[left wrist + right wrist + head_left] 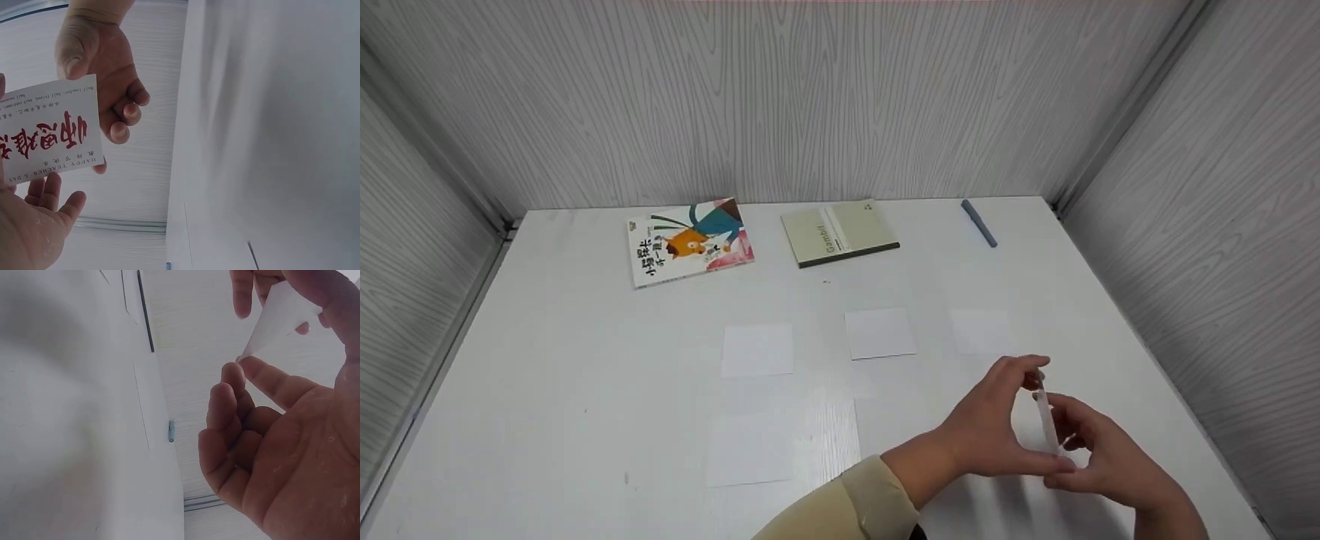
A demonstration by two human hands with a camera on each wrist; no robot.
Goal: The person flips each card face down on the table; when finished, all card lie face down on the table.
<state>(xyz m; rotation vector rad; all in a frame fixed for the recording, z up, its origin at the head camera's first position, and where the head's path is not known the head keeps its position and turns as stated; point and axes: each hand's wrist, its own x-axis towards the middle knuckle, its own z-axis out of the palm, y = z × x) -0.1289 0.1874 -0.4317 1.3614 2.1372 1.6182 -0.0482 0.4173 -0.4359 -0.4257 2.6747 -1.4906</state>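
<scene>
Over the right front of the table, both hands hold one greeting card (1047, 420) on edge, seen almost side-on in the head view. My left hand (986, 427) spans it, fingers at the upper edge and thumb at the lower. From the right, my right hand (1106, 454) grips it with thumb and index finger, the other fingers curled. Large red characters and small dark print cover the card's face (50, 132) in the left wrist view. Its plain pale back (281, 318) shows in the right wrist view.
Several white cards lie flat on the white table (585, 360), among them a left card (757, 350), a middle card (880, 334) and a near card (750, 448). Behind are a picture book (690, 244), a green notebook (840, 232) and a blue-grey stick-like object (979, 223). Panels enclose the table.
</scene>
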